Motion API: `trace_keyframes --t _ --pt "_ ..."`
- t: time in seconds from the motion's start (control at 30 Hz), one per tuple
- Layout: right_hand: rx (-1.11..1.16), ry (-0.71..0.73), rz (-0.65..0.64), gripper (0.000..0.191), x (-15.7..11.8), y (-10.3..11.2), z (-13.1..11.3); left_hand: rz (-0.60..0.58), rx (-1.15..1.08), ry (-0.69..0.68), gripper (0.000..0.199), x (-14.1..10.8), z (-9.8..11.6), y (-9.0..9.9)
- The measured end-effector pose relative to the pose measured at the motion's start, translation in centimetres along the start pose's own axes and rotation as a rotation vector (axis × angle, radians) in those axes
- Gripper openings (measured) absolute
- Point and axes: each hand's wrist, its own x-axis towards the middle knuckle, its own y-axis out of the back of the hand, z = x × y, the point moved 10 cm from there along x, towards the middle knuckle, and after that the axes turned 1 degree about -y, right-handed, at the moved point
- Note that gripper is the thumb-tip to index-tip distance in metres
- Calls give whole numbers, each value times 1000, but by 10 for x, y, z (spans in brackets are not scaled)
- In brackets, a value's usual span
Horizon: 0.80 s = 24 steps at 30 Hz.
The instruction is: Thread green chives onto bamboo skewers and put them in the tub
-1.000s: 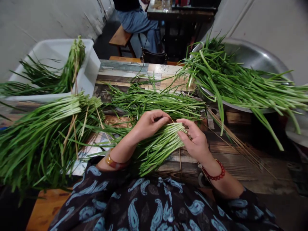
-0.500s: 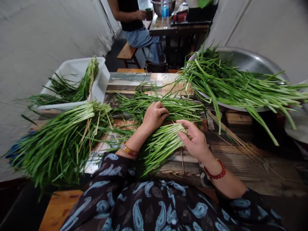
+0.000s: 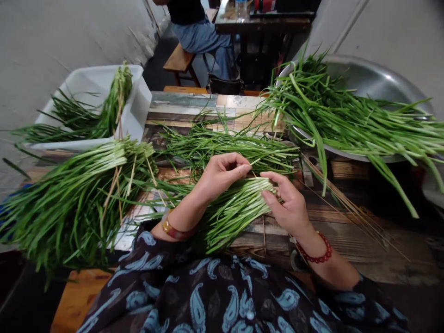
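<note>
My left hand (image 3: pixel 224 173) pinches a thin green stalk (image 3: pixel 255 161) between thumb and forefinger, above the middle of the table. My right hand (image 3: pixel 287 199) curves its thumb and fingers round the pale cut ends of a bundle of green stalks (image 3: pixel 236 206) lying in front of me. Behind both hands a loose heap of green stalks (image 3: pixel 215 145) spreads across the table. To the left, tied bunches (image 3: pixel 79 194) are piled with their pale ends away from me. Thin straw strips (image 3: pixel 350 210) lie on the right.
A white plastic bin (image 3: pixel 138 104) with more greens is at the back left. At the back right stands a large metal basin (image 3: pixel 385 83) heaped with long stalks. Beyond the wooden table (image 3: pixel 340 243), a person in jeans (image 3: pixel 204 37) sits on a bench.
My left hand has turned and come slightly right, with a stalk now visible in its pinch. My right hand stays at the bundle's ends. The whole view has tilted down a little.
</note>
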Motion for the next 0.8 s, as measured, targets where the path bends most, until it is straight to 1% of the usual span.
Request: trace_keyframes --t 0.27,0.4,0.53,0.8 --pt "-6 -13 0 35 -2 1 -2 6 -121 94 22 -5 -14 -4" --pt "-6 -8 5 35 -3 2 -2 31 -148 102 21 -5 -17 -2" --pt "-4 -7 6 34 -3 2 -3 26 -139 111 21 -6 -18 -3" --pt "-7 -17 18 34 -1 2 -2 38 -131 80 21 -6 -16 -1"
